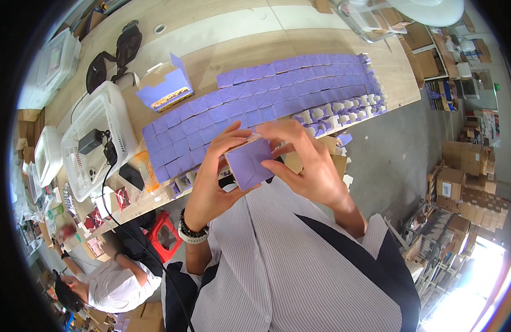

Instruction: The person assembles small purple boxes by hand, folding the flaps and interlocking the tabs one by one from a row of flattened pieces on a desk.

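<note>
Close to my body I hold a small purple cardboard box (249, 167), its creased folded face turned up toward me. My left hand (212, 180), wearing a dark beaded bracelet and a pale band at the wrist, grips its left side with the thumb at the near edge. My right hand (310, 166) curls round the far right of it, thumb tip against the right edge of the face. Beyond my hands, several rows of similar closed purple boxes (255, 97) stand packed side by side on the wooden table (197, 47). At their right end, several have white flaps standing up (344, 112).
A larger purple carton (166, 91) with raised flaps stands behind the rows. To the left are a white plastic basket (73, 146) holding a black adapter, a phone (132, 175) and an orange bottle (147, 171). A red stool (166, 235) and another person (111, 282) are at lower left.
</note>
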`<state>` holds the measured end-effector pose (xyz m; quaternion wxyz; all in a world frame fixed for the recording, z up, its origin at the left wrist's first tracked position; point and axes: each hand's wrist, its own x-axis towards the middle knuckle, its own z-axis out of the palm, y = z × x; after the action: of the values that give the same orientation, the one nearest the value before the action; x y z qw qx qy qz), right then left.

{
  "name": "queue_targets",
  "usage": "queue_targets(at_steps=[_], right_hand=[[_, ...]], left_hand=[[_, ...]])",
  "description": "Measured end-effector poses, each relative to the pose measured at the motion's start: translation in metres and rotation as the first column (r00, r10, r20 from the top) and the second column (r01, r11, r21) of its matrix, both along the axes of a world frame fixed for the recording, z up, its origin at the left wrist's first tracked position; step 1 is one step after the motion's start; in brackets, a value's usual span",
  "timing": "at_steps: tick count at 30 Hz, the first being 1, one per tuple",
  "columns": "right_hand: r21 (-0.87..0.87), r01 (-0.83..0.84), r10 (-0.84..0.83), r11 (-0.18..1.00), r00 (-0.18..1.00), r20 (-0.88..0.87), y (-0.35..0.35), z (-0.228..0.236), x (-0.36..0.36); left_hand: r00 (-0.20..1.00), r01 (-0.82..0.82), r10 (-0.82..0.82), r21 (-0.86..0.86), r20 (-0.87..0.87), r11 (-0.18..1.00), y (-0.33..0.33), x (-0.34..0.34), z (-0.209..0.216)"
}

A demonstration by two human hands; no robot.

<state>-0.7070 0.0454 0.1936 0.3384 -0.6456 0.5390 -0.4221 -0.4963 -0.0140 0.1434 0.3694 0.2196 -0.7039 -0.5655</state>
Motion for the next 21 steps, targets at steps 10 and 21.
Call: queue_targets(at_steps=[10, 21], right_hand=[[0.210, -0.071, 0.128, 0.975, 0.953, -0.274, 0.006, -0.034, -0.021], [0.152, 0.151, 0.009, 0.977, 0.680, -0.733, -0.026, -0.231, -0.139]], left_hand=[[0.970, -0.022, -0.010, 0.129, 0.244, 0.991, 0.012, -0.021, -0.047], [0.864, -0.152, 0.104, 0.058, 0.493, 0.987, 0.031, -0.042, -0.119]])
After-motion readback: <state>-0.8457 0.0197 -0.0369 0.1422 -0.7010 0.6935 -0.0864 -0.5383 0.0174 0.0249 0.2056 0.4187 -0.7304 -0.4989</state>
